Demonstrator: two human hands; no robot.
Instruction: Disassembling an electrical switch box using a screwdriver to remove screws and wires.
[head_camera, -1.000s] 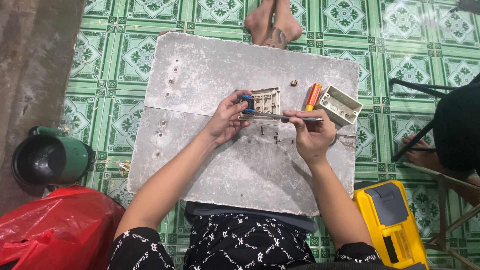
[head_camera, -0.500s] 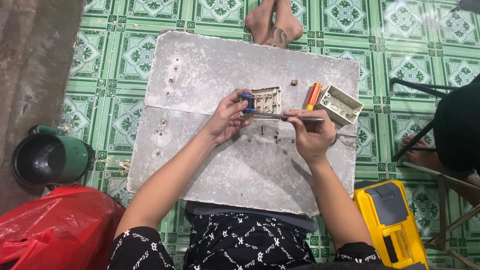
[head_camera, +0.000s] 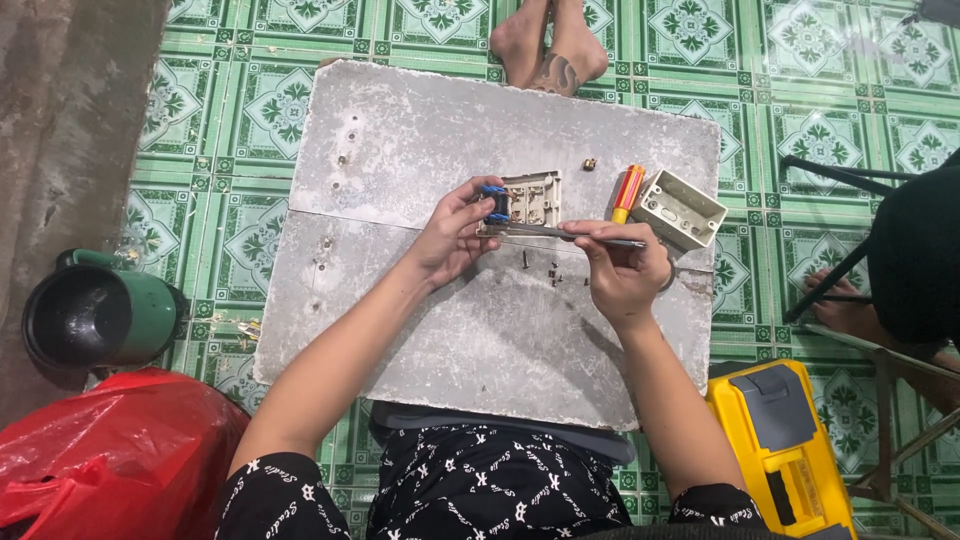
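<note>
My left hand (head_camera: 452, 233) grips a beige switch module (head_camera: 528, 200) by its left edge, where a small blue part sits under my fingertips. My right hand (head_camera: 621, 272) holds a thin metal tool (head_camera: 560, 233), its shaft lying level along the module's lower edge and pointing left. Both hands hover over a grey slab (head_camera: 400, 140) resting across my lap. A few small dark screws (head_camera: 553, 272) lie on the slab just below the module.
A red-and-yellow screwdriver (head_camera: 627, 192) and a beige wall box (head_camera: 680, 209) lie on the slab to the right. A yellow tool case (head_camera: 785, 445) sits at my right, a green pot (head_camera: 95, 312) and red bag (head_camera: 110, 450) at my left. Another person's feet (head_camera: 550, 42) rest beyond the slab.
</note>
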